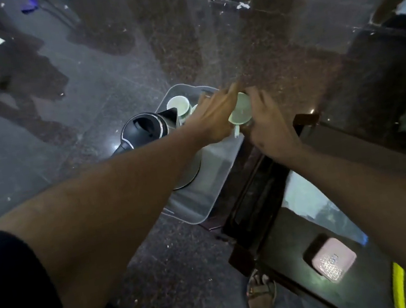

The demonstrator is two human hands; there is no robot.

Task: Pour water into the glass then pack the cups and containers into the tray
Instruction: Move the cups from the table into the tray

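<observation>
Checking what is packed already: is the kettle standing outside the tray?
No: the kettle stands inside the clear tray, next to a white cup at its far end.
</observation>
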